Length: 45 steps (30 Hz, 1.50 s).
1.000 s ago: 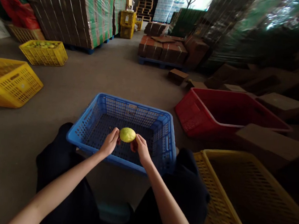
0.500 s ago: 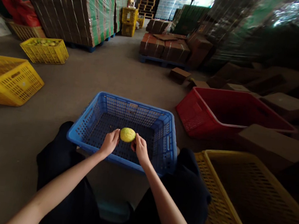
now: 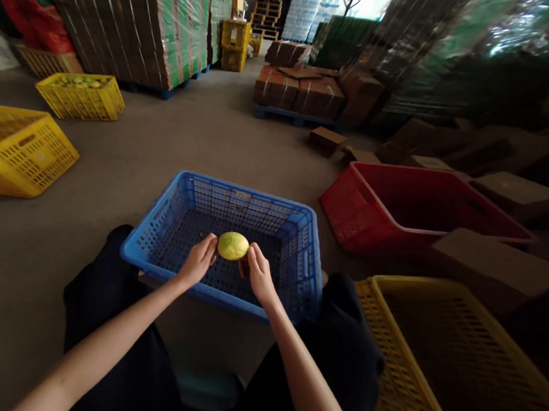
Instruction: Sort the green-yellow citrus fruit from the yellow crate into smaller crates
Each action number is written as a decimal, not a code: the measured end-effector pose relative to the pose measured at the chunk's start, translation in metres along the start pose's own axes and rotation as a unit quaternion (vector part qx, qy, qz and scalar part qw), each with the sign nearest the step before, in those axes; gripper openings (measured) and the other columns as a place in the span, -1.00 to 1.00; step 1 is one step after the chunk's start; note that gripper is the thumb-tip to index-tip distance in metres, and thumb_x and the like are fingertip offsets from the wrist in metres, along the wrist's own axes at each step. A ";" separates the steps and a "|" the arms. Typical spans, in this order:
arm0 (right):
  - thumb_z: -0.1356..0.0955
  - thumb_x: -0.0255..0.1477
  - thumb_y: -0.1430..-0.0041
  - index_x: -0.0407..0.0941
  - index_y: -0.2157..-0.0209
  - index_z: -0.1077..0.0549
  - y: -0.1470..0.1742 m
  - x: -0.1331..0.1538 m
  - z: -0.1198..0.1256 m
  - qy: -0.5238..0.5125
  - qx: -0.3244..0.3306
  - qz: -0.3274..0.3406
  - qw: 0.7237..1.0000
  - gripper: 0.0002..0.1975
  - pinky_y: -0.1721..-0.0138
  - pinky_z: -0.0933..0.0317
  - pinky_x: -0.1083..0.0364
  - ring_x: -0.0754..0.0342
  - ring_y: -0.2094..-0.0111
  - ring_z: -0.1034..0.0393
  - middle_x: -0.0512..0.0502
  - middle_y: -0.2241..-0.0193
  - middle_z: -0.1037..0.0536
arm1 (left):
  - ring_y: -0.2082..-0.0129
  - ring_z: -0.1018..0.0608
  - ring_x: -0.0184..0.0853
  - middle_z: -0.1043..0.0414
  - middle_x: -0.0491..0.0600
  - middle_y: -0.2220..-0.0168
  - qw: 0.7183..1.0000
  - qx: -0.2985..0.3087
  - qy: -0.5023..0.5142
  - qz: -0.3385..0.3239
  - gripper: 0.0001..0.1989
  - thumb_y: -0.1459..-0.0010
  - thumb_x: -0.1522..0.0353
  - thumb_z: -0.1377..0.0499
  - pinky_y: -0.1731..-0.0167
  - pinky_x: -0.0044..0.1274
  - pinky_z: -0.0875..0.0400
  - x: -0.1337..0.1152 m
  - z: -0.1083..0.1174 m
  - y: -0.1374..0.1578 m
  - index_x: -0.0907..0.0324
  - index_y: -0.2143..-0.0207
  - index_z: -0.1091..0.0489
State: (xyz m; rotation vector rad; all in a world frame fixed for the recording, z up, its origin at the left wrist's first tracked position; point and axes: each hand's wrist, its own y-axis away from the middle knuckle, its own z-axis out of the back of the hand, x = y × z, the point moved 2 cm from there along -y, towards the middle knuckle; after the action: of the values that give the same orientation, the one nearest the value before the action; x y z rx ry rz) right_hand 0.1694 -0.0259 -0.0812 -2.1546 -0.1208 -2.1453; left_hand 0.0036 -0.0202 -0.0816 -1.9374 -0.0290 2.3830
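Note:
A yellow-green lemon (image 3: 233,246) is held up by its two ends above the blue plastic crate (image 3: 218,298). My left hand (image 3: 199,260) is closed in a pinch on the left end, thumb and fingertips against the peel. The right end sits against the closed thumb and fingers of my right hand (image 3: 258,270). Both hands are over the near half of the crate, which stands between my knees. Dark slots show in the crate's floor below the fruit.
At right stand a red crate (image 3: 351,220) and a yellow crate (image 3: 411,350), with cardboard boxes (image 3: 499,262) beside them. To the left are another yellow crate (image 3: 39,154) and a yellow crate of fruit (image 3: 89,104). Wrapped pallet stacks (image 3: 185,26) rise behind.
The lemon has turned between my fingers, so a greener side of it faces up. My hands have stayed nearly in place; the view has shifted slightly.

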 end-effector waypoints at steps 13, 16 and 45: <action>-0.26 0.00 -0.13 -0.02 0.34 -0.12 -0.004 0.004 -0.002 -0.141 0.037 -0.056 0.988 -0.61 0.52 -0.22 0.11 0.11 0.57 -0.40 0.12 0.51 -0.44 | 0.42 -0.48 -0.38 -0.42 -0.10 0.33 0.986 0.026 0.157 0.049 -0.54 -0.08 -0.06 -0.12 0.35 -0.53 -0.38 0.003 -0.008 0.000 0.14 0.25 -0.28; -0.28 0.03 -0.08 -0.01 0.32 -0.09 -0.005 0.001 -0.005 -0.163 0.031 -0.074 0.983 -0.57 0.58 -0.20 0.13 0.14 0.63 -0.37 0.15 0.52 -0.41 | 0.34 -0.50 -0.36 -0.43 -0.06 0.22 0.978 0.024 0.193 0.080 -0.49 -0.05 -0.07 -0.15 0.32 -0.53 -0.40 0.006 -0.011 -0.001 0.14 0.17 -0.29; -0.26 -0.59 -0.18 -0.07 0.11 -0.41 0.011 0.007 -0.015 0.316 0.065 0.330 0.887 -0.74 -0.03 -0.32 -0.16 -0.11 -0.04 -0.32 -0.28 -0.03 -0.43 | 0.29 -0.56 -0.32 -0.52 0.02 0.26 0.837 -0.008 0.450 0.310 -0.78 -0.20 0.23 -0.13 0.33 -0.52 -0.50 0.035 -0.011 -0.007 0.20 0.25 -0.45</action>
State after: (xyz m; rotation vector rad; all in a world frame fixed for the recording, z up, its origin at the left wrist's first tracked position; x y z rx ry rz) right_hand 0.1560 -0.0391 -0.0744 -1.0812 0.4396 -2.1643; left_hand 0.0080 -0.0107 -0.1180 -3.2140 0.7195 1.3730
